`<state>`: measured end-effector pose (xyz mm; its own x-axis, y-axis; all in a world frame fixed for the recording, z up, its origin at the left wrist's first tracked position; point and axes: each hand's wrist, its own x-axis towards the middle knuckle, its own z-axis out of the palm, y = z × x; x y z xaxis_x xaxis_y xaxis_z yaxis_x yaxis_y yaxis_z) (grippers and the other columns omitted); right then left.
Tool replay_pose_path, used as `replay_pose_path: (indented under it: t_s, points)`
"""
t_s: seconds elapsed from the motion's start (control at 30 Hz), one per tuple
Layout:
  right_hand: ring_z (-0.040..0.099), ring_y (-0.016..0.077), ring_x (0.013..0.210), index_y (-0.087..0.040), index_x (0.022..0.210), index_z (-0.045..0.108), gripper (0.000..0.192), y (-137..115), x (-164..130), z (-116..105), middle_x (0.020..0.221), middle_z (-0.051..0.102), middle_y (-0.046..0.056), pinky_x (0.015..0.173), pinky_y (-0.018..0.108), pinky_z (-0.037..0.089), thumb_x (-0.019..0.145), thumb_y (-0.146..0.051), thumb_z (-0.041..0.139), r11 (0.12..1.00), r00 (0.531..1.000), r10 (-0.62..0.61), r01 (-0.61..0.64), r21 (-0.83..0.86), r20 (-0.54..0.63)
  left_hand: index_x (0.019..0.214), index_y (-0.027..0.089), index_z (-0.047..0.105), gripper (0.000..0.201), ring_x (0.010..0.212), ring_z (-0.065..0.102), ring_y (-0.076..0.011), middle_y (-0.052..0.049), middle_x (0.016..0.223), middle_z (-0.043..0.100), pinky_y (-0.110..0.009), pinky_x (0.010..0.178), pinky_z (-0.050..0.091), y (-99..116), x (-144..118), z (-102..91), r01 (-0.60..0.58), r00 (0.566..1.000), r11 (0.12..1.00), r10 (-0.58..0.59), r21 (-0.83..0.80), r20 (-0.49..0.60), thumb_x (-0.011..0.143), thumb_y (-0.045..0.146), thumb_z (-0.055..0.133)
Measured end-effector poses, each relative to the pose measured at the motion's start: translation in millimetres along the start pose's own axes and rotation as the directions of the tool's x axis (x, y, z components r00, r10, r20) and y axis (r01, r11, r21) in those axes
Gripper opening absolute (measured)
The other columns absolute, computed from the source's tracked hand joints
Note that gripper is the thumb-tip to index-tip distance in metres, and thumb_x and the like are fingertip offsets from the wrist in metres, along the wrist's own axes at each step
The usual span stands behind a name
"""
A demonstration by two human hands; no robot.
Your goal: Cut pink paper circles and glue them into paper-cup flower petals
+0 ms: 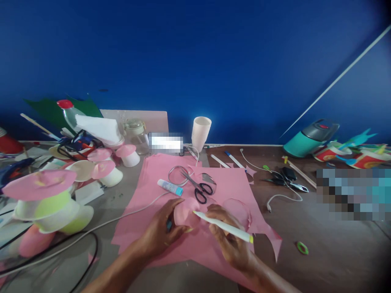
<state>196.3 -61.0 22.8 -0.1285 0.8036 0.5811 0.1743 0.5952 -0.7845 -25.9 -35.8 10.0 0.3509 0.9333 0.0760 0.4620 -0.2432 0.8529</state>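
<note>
My left hand (163, 224) has its fingers and thumb closed around the edge of a round pink paper piece (186, 212). In my right hand (232, 242) is a white marker (227, 228) with a yellow end, its yellow tip touching the pink piece or just over it. Both hands are above stacked pink paper sheets (143, 232). Just beyond the round piece lie black-handled scissors (200, 191) and a glue stick (170, 187) with a blue cap. A round pink paper outline (236, 211) lies to the right, partly behind my right hand.
White cups with pink paper tops (127, 152) crowd the left side. A white cable (134, 213) crosses toward the paper. At the back stand stacked paper cups (200, 134) and a glass jar (136, 136). A teal flask (305, 140) and red cups (331, 152) are at right.
</note>
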Motion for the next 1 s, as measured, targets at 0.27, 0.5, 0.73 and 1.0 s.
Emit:
replay_pose_path:
  t_s: [0.27, 0.5, 0.73, 1.0]
  points:
    - [0.064, 0.0207, 0.087, -0.025, 0.109, 0.063, 0.018, -2.0, 0.9, 0.4, 0.09, 0.067, 0.005, 0.073, 0.032, 0.055, 0.097, -0.023, 0.05, 1.0, 1.0, 0.007, -0.007, 0.001, -0.017, 0.13, 0.014, 0.054, 0.058, 0.112, 0.064, -0.0324, -0.017, 0.126, 0.066, -0.041, 0.093, 0.054, 5.1, 0.2, -0.8, 0.008, 1.0, 1.0, -0.008, -0.003, -0.008, 0.079, 0.037, 0.07]
    - [0.064, 0.0222, 0.088, -0.025, 0.108, 0.063, 0.018, -3.3, -0.9, -1.1, 0.088, 0.066, 0.006, 0.072, 0.034, 0.056, 0.098, -0.025, 0.048, 1.0, 1.0, 0.019, -0.019, -0.008, 0.002, 0.13, 0.015, 0.053, 0.058, 0.112, 0.064, -0.0314, -0.018, 0.127, 0.065, -0.04, 0.092, 0.055, 2.3, 0.0, 0.2, -0.015, 1.0, 1.0, 0.014, -0.015, -0.019, 0.08, 0.038, 0.07]
    - [0.063, 0.0211, 0.084, -0.024, 0.108, 0.062, 0.017, -5.5, 0.2, -1.4, 0.086, 0.065, 0.005, 0.072, 0.034, 0.056, 0.098, -0.025, 0.048, 1.0, 1.0, 0.009, -0.009, -0.004, 0.01, 0.13, 0.016, 0.056, 0.057, 0.111, 0.066, -0.0306, -0.016, 0.126, 0.067, -0.038, 0.09, 0.057, 0.5, -0.3, 0.7, -0.02, 0.999, 1.0, 0.02, 0.018, -0.039, 0.079, 0.037, 0.07]
    - [0.065, 0.0222, 0.084, -0.026, 0.105, 0.064, 0.017, -3.3, -1.3, -2.4, 0.086, 0.067, 0.005, 0.069, 0.033, 0.055, 0.098, -0.028, 0.049, 0.998, 0.999, 0.048, -0.049, -0.027, -0.014, 0.13, 0.014, 0.056, 0.056, 0.111, 0.066, -0.0302, -0.016, 0.126, 0.067, -0.037, 0.091, 0.057, 5.6, 0.1, -0.6, -0.015, 0.999, 1.0, 0.016, 0.025, -0.039, 0.079, 0.031, 0.069]
